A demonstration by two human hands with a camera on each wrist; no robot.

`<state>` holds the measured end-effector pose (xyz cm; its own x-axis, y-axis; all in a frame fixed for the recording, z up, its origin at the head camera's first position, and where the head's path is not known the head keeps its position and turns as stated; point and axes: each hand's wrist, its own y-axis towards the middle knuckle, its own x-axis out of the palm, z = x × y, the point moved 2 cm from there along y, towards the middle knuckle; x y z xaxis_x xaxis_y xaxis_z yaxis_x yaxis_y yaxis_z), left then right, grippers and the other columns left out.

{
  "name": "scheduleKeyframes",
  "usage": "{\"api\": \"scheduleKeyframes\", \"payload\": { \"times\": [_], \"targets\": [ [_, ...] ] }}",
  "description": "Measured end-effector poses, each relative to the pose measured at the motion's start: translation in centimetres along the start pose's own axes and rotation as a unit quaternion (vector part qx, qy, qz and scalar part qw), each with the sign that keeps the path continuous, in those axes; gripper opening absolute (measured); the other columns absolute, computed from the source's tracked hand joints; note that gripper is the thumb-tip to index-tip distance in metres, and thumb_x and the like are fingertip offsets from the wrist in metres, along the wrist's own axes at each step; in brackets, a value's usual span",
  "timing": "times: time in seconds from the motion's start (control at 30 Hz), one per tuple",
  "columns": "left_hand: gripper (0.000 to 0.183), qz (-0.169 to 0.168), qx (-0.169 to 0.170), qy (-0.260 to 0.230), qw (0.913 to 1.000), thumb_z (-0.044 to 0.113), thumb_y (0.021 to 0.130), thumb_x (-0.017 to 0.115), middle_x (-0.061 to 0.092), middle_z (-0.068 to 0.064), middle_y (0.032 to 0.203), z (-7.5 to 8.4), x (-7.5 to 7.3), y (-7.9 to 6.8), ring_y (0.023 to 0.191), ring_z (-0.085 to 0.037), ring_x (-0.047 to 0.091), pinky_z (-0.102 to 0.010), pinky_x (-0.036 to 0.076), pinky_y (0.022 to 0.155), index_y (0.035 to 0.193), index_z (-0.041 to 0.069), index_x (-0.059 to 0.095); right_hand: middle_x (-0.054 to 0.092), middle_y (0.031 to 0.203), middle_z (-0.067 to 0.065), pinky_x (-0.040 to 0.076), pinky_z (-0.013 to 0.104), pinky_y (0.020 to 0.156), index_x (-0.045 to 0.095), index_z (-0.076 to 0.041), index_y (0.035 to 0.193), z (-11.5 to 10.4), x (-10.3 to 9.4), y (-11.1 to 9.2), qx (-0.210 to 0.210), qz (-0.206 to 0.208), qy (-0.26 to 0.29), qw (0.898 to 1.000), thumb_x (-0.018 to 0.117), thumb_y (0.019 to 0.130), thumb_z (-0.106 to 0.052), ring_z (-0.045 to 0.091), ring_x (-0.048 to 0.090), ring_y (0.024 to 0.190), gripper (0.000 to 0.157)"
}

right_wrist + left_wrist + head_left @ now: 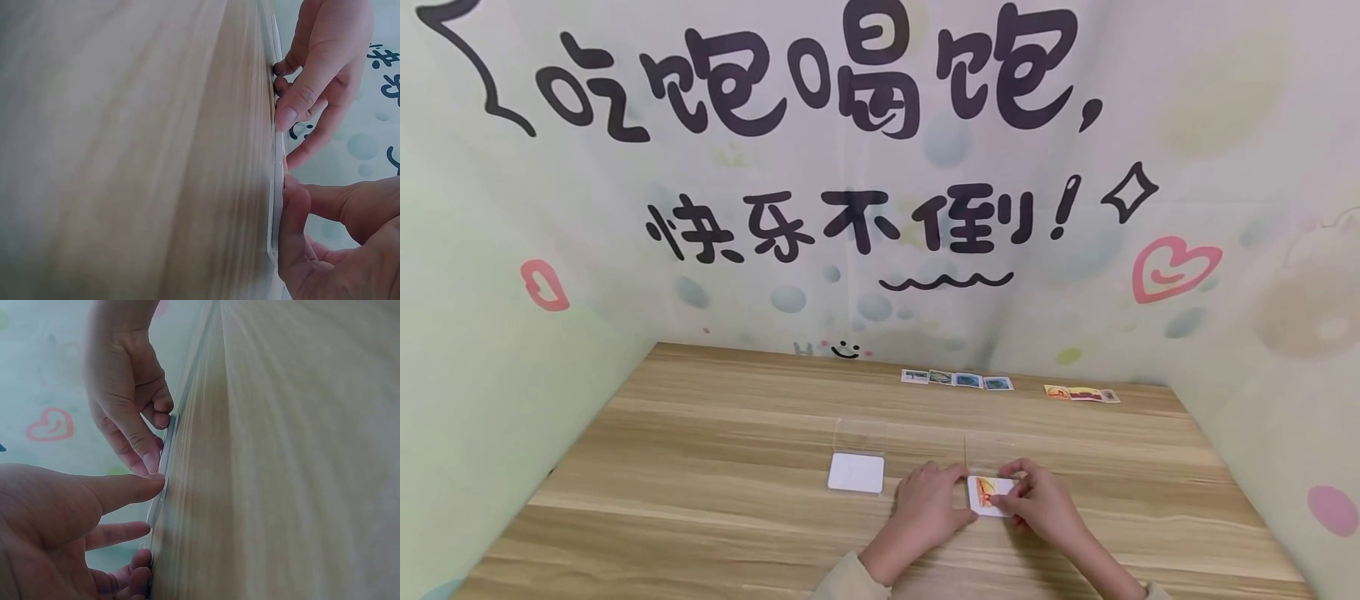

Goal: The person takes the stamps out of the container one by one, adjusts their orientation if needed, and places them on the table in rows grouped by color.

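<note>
A white card in a clear plastic case (974, 506) lies on the table in front of me, its clear lid (988, 452) raised behind it. On the card sits a small orange-and-yellow stamp-like picture (985, 490). My right hand (1047, 506) pinches this picture near its right side, fingertips low over the card. My left hand (925, 510) stays along the card's left side, thumb and forefinger touching its edge. Both hands (53, 515) meet the thin case edge-on in the left wrist view. The picture is mostly hidden by fingers in the wrist views.
To the left lies a second white card (856, 472) with its clear lid (860, 435) raised. Along the back lies a row of blue and green stamp-like pictures (968, 381), and farther right a row of red and orange ones (1086, 394). A printed cloth (820, 317) stands behind the table.
</note>
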<state>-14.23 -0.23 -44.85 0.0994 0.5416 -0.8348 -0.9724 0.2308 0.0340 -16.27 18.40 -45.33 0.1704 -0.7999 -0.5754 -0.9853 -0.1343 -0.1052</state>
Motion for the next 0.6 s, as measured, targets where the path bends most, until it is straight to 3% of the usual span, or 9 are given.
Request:
{"api": "scheduleKeyframes", "payload": {
  "times": [0.6],
  "targets": [
    [0.05, 0.009, 0.007, 0.004, 0.9999, 0.034, 0.08, 0.092, 0.068, -0.007, 0.099, -0.11, 0.02, 0.07, 0.094, -0.024, 0.064, -0.039, 0.05, 0.078, 0.124, 0.019, 0.074, 0.06, 0.072, 0.004, 0.048, 0.026, 0.046, 0.066, 0.003, 0.108, -0.22, -0.47, 0.68, -0.027, -0.042, 0.001, 0.999, 0.078, 0.089, 0.004, 0.017, 0.056, 0.053, 0.023]
  ]
}}
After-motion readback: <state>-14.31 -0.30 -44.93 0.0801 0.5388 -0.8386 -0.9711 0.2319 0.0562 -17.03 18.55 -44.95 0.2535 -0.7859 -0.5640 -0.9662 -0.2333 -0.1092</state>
